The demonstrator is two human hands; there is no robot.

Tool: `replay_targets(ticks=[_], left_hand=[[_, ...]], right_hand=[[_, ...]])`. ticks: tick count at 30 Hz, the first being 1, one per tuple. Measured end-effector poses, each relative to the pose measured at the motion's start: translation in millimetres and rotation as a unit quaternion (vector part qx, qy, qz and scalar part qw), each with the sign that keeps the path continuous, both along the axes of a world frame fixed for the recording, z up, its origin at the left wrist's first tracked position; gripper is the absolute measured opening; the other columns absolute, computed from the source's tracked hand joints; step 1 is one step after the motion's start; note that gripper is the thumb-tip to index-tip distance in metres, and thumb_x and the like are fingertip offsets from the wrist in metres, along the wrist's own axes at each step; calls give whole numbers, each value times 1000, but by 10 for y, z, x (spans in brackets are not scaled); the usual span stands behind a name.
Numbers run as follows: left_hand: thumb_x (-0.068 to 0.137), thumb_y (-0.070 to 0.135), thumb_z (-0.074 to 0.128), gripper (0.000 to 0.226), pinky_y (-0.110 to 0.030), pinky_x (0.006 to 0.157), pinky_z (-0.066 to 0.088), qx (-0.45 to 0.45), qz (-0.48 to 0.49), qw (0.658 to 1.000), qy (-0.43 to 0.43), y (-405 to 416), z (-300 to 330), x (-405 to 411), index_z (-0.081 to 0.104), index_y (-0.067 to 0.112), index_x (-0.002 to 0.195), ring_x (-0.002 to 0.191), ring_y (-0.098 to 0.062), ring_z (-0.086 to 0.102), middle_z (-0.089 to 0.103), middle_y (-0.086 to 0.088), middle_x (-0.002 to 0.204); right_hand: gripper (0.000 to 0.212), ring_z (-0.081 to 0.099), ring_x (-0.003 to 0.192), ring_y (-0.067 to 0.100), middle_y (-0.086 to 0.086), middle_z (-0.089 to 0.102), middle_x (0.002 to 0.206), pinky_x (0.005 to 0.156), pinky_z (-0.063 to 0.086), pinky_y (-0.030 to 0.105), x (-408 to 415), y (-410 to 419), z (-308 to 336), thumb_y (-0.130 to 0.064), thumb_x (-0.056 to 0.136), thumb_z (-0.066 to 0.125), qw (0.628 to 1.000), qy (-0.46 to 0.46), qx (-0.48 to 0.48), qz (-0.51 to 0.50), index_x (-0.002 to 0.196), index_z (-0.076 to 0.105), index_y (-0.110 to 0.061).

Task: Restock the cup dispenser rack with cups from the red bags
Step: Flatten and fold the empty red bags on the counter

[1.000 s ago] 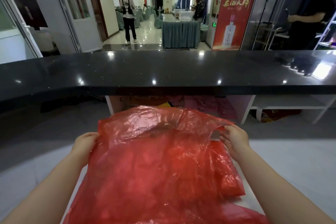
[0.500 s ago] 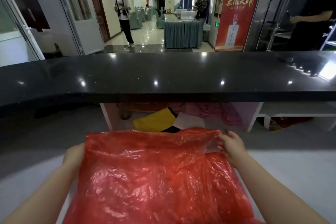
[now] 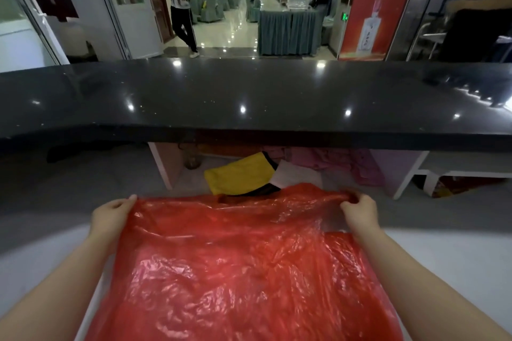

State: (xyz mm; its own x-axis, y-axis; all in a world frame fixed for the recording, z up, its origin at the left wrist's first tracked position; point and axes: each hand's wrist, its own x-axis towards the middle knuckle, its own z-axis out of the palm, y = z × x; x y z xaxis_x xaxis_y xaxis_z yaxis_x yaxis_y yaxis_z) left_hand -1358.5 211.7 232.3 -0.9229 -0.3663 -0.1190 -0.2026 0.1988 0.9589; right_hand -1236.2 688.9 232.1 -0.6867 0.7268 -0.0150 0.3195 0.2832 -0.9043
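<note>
Head view — two hands, left hand [image 3: 110,214] and right hand [image 3: 360,210], one red bag [image 3: 249,266].

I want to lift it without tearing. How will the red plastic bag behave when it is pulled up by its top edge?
The red bag is probably floppy: it sags and wrinkles between the left hand and right hand. It looks thin and half transparent, so likely light and easy to tear. Its glossy film may slip.

Dim fg; ceiling spots glare on counter [image 3: 249,97]; fisheye edges, slight blur.
</note>
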Motion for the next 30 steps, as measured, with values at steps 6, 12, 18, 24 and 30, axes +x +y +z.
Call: replay_targets(ticks=[6, 12, 18, 24, 30], left_hand=[[87, 22, 70, 36, -53, 92, 49, 32, 30, 998, -35, -80, -3, -34, 64, -3, 112, 85, -30, 60, 65, -22, 99], [84, 28, 72, 24, -35, 72, 53, 16, 62, 998, -24, -46, -10, -64, 70, 8, 97, 56, -18, 59, 66, 2, 61], [86, 28, 70, 22, -34, 67, 47, -34, 32, 999, -13, 42, 27, -107, 71, 7, 91, 46, -13, 55, 66, 0, 55], [94, 34, 57, 57, -48, 100, 43, -241, -40, 969, 25, 317, 150, 115, 43, 3, 140, 116, -39, 55, 55, -23, 132], [95, 41, 50, 66, -52, 115, 12, -470, -135, 871, 50, 576, 191, 319, 28, 8, 149, 146, -31, 12, 25, -17, 155]], right_hand=[[23, 60, 63, 21, 17, 65, 88, 50, 48, 19, 47, 186, 31, -2, 86, 61, 989, 42, -114, -88, 108, 65, 0], [16, 53, 36, 5, 9, 54, 64, 35, 39, 15, 173, 343, 32, 2, 88, 58, 949, 106, -257, -149, 103, 63, 0], [12, 46, 52, 15, 6, 51, 69, 37, 37, 13, 172, 352, 171, 6, 87, 54, 950, 94, -238, -177, 93, 59, -3], [42, 52, 109, 35, 19, 52, 125, 86, 42, 39, 177, -40, 236, -9, 86, 54, 991, -36, -30, -129, 127, 49, -1], [70, -18, 144, 34, 18, -5, 159, 113, -10, 54, 140, -637, 344, -40, 91, 49, 939, -152, 305, 44, 149, 20, -16]])
